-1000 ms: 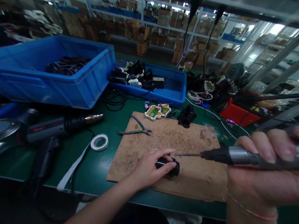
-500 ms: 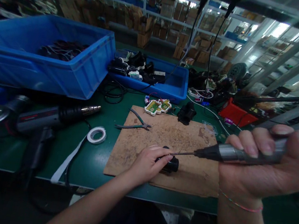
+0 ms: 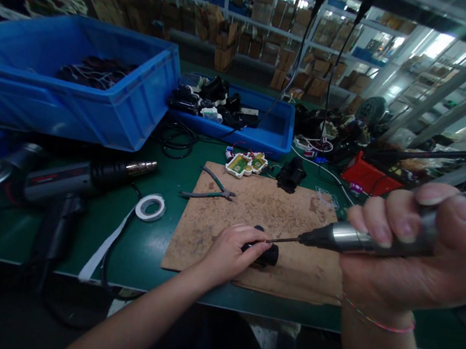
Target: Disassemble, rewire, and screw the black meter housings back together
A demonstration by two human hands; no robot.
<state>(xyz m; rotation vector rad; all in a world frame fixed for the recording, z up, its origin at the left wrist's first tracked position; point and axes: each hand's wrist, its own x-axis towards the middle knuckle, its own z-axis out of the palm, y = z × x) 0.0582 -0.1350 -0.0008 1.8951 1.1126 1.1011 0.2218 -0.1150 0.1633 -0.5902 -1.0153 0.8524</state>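
Note:
My left hand [image 3: 235,250] is closed around a small black plastic part [image 3: 269,255] lying on a brown cardboard sheet [image 3: 298,216]. Wrapped in my right hand [image 3: 422,250] is a grey electric screwdriver [image 3: 352,239], tilted nearly level. Its long thin bit [image 3: 285,241] reaches left to the black part, ending beside my left thumb and index finger. Whether a screw sits at the tip is hidden by the fingers. Green-handled cutting pliers [image 3: 215,188] lie spread on the cardboard, beyond my left hand.
A heat gun [image 3: 74,179] and a tape roll [image 3: 150,208] lie at left. Behind stand a big blue bin [image 3: 136,109] and a shallow blue tray [image 3: 283,129] of black parts. Green circuit boards in white frames [image 3: 240,165] and a black housing [image 3: 291,174] sit at the cardboard's far edge.
Hardly anything differs. My right hand and the screwdriver have shifted very slightly, while my left hand stays on the black part. The view has tipped a little.

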